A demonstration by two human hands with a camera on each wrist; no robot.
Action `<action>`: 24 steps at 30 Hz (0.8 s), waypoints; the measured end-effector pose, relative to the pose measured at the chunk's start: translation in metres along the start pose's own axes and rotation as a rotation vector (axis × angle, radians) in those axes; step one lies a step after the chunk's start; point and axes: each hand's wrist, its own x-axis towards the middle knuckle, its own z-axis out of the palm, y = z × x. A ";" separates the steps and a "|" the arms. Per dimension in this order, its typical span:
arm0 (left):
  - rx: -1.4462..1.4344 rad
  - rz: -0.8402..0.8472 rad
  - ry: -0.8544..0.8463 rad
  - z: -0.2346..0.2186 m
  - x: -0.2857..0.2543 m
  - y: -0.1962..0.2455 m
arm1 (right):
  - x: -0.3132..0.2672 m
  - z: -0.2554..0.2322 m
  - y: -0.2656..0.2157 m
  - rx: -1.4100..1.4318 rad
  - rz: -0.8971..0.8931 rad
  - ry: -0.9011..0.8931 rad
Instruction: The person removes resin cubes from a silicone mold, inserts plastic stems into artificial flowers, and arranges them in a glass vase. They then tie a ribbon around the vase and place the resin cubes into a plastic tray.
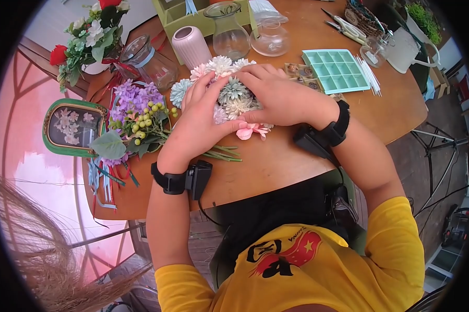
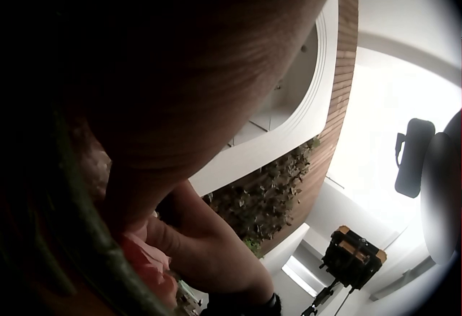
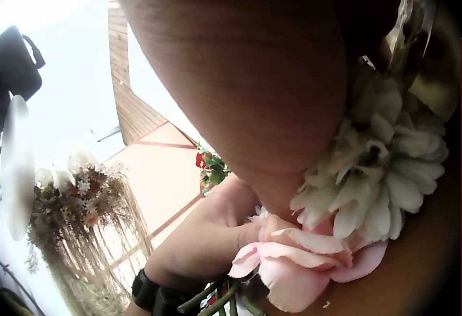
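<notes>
A bunch of artificial flowers (image 1: 235, 91), with white, pale blue and pink heads, lies at the table's near side. From its left my left hand (image 1: 197, 118) curves its fingers around the heads. On the other side my right hand (image 1: 286, 99) holds it too, fingers over the top. Both thumbs come together at a pink flower (image 1: 252, 131) on the near edge. Green stems (image 1: 223, 154) stick out below my left hand. In the right wrist view the pink petals (image 3: 296, 280) and a white flower (image 3: 375, 168) show close by. Many fingertips are hidden among the blooms.
Purple flowers with green berries (image 1: 141, 122) and a green-framed picture (image 1: 73, 127) lie left. Behind stand a pink vase (image 1: 191, 46), glass vases (image 1: 232, 34) and a green wooden box (image 1: 174, 18). A mint compartment tray (image 1: 338, 70) and white sticks (image 1: 369, 75) lie right.
</notes>
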 end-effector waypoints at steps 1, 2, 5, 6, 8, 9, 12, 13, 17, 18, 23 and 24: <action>0.000 0.000 0.000 0.000 0.000 0.000 | 0.000 0.000 0.000 -0.001 0.001 0.003; 0.001 0.000 0.001 0.000 0.001 0.000 | -0.001 0.000 0.000 -0.003 0.001 0.006; -0.039 0.017 0.035 0.004 0.001 -0.003 | -0.002 -0.001 0.000 0.011 0.010 0.014; -0.052 0.015 0.048 0.003 0.001 -0.002 | -0.002 -0.002 0.000 0.019 0.014 0.017; -0.078 0.017 0.072 0.003 0.002 0.000 | 0.000 -0.011 0.005 0.072 -0.040 0.025; -0.110 0.027 0.098 0.003 0.003 -0.001 | 0.000 -0.017 0.009 0.098 -0.063 0.027; -0.200 0.053 0.179 0.004 0.007 -0.002 | 0.000 -0.046 0.027 0.119 -0.094 0.141; -0.223 0.053 0.197 0.002 0.008 0.001 | -0.002 -0.059 0.030 0.110 -0.031 0.132; -0.144 0.065 0.279 -0.007 0.008 0.011 | -0.012 -0.101 0.040 0.080 0.123 0.134; -0.139 0.081 0.307 -0.009 0.008 0.014 | -0.014 -0.107 0.048 0.075 0.113 0.112; -0.323 0.230 0.350 -0.017 0.002 0.030 | -0.028 -0.100 0.071 0.101 0.110 0.049; -0.357 0.281 0.284 -0.018 0.002 0.035 | -0.031 -0.093 0.075 0.057 0.091 0.049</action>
